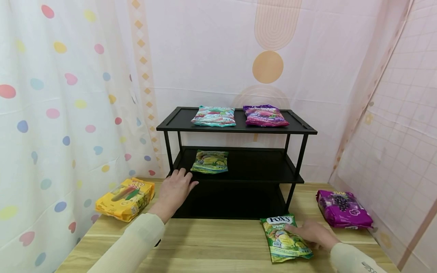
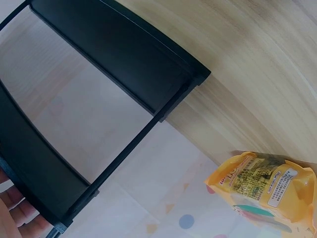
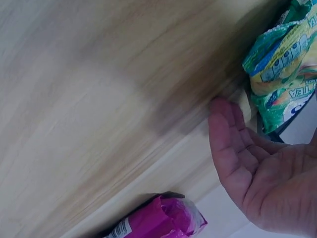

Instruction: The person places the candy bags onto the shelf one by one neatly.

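Observation:
A black three-tier shelf rack (image 1: 259,163) stands on the wooden table. My left hand (image 1: 175,189) holds the front left of its middle tier, fingers over the edge and thumb lower at the front. In the left wrist view, the fingers (image 2: 22,213) show past the rack's edge. My right hand (image 1: 312,233) grips the right side of a green and yellow Fox's candy bag (image 1: 281,242) in front of the rack, thumb on its face. Another green candy bag (image 1: 210,162) lies on the middle tier, right of my left hand.
A teal and white candy bag (image 1: 215,116) and a purple-pink candy bag (image 1: 265,116) lie on the top tier. A yellow candy bag (image 1: 126,199) sits on the table (image 1: 211,242) at left; a purple grape bag (image 1: 343,209) sits at right. Curtains hang behind and on both sides.

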The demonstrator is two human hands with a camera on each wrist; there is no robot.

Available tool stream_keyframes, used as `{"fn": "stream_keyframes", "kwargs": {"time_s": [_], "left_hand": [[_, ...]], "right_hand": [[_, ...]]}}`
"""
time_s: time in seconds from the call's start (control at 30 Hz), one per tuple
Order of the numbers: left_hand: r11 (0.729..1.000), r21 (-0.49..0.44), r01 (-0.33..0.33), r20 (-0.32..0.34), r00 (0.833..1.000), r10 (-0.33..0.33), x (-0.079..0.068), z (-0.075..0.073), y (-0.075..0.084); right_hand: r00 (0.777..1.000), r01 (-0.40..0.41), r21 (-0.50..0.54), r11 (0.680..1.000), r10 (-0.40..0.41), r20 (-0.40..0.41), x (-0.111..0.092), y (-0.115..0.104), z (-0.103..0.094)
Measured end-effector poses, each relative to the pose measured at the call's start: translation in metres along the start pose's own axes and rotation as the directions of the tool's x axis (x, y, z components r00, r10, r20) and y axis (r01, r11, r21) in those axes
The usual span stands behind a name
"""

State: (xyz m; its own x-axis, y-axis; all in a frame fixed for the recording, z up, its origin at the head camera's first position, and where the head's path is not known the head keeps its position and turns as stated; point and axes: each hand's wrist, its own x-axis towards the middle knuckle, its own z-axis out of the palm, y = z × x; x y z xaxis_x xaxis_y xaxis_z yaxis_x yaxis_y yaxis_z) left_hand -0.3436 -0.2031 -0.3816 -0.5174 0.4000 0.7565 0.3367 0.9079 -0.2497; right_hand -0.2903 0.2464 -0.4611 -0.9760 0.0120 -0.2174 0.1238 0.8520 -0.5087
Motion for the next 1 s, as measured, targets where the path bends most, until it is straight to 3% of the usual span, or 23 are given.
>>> {"fn": "stream_keyframes", "kwargs": {"time_s": [0.37,0.67,0.83,1.0], "left_hand": [[1.000,-0.003,-0.006,-0.012,1.000,0.006,-0.0005,0.0015,-0.0007],[1.000,0.002,-0.013,-0.028,1.000,0.013,0.0003,0.0015,-0.0007],[1.000,-0.001,-0.006,-0.006,1.000,0.006,0.0000,0.0009,-0.0003],[1.000,0.001,-0.002,0.002,1.000,0.002,0.0001,-0.0005,0.0003]], "right_hand": [[1.000,-0.005,0.042,0.999,0.005,-0.007,-0.0059,-0.0047,0.0058],[0.999,0.044,0.048,0.998,-0.043,-0.030,-0.0003,-0.0032,0.0074],[0.999,0.047,0.146,0.988,-0.043,-0.030,0.0011,-0.0022,0.0088],[0.998,0.063,0.318,0.946,-0.063,-0.011,0.0030,-0.0029,0.0080]]}}
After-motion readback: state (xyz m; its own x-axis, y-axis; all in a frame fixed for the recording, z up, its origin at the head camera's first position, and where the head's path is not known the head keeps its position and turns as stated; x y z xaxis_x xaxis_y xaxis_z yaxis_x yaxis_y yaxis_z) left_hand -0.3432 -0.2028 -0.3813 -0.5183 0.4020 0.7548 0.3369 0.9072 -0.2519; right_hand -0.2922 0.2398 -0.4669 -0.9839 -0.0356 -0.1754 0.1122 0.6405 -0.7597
